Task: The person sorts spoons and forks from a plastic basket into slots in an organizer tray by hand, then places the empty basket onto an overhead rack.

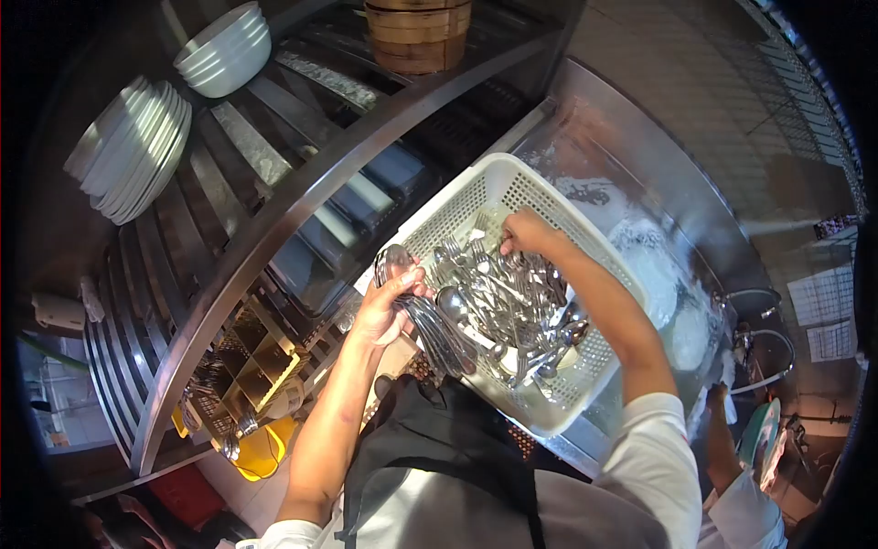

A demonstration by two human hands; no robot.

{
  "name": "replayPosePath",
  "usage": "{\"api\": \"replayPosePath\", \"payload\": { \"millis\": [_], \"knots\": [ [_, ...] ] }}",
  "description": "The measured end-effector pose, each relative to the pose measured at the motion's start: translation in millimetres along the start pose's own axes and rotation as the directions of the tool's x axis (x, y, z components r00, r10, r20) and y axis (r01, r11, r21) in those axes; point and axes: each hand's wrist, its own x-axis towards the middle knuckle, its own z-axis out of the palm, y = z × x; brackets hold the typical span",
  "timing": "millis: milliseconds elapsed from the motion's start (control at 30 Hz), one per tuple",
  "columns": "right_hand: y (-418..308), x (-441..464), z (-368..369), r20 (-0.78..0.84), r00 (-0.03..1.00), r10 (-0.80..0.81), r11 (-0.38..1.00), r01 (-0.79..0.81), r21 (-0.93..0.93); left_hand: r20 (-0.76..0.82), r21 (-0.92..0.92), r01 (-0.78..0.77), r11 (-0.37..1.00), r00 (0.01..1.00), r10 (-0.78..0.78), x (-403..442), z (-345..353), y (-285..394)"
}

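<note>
The head camera looks down into the nearby basket point(528, 188).

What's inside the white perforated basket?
A loose heap of metal cutlery, with forks and spoons among it, lies in the basket; the right hand is over its far part. Pieces underneath, and the floor they cover, cannot be seen.

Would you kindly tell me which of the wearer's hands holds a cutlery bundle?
The left hand holds the bundle of cutlery; the right hand instead reaches into the white basket of loose cutlery.
</note>
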Motion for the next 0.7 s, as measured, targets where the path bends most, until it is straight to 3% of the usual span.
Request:
{"api": "replayPosePath", "payload": {
  "millis": [33,167,233,267,367,433,600,667,700],
  "knots": [
    [-2.1,-6.3,-6.6,-0.071,0.994,-0.080,0.997,0.079,-0.014,-0.002,-0.002,-0.011,1.000,1.000,0.011,-0.7,-1.0,2.8],
    [-28.2,-53.9,-69.6,-0.180,0.975,-0.133,0.988,0.115,-0.108,0.073,0.053,0.008,0.999,0.997,-0.012,2.5,0.7,8.1],
    [-37.5,-74.2,-94.6,-0.192,0.977,-0.092,0.982,0.121,0.145,0.077,0.071,0.009,0.997,0.997,-0.015,6.6,7.9,10.2],
    [-42.5,-83.3,-106.6,-0.193,0.978,-0.083,0.983,0.113,0.147,0.107,0.076,0.000,0.997,0.994,-0.008,10.2,10.0,10.3],
    [-58.9,-105.3,-138.2,-0.336,0.929,-0.155,0.983,0.178,0.039,0.142,0.102,0.006,0.995,0.990,-0.020,18.3,17.8,6.9],
    [-71.6,-113.8,-152.3,-0.503,0.822,-0.268,0.959,0.279,-0.056,0.164,0.113,0.010,0.994,0.986,-0.029,23.1,24.7,5.7],
    [-73.8,-127.7,-152.3,-0.564,0.810,-0.164,0.979,0.202,0.007,0.137,0.152,0.020,0.988,0.990,-0.042,24.0,35.7,5.4],
    [-63.2,-131.2,-137.2,-0.456,0.890,0.019,0.999,-0.002,0.039,0.134,0.083,-0.014,0.996,0.991,0.003,25.4,31.4,2.8],
    [-61.6,-132.6,-130.1,-0.456,0.890,0.019,0.999,-0.002,0.037,0.135,0.082,-0.015,0.997,0.991,0.004,24.7,30.5,3.1]
  ]
}}
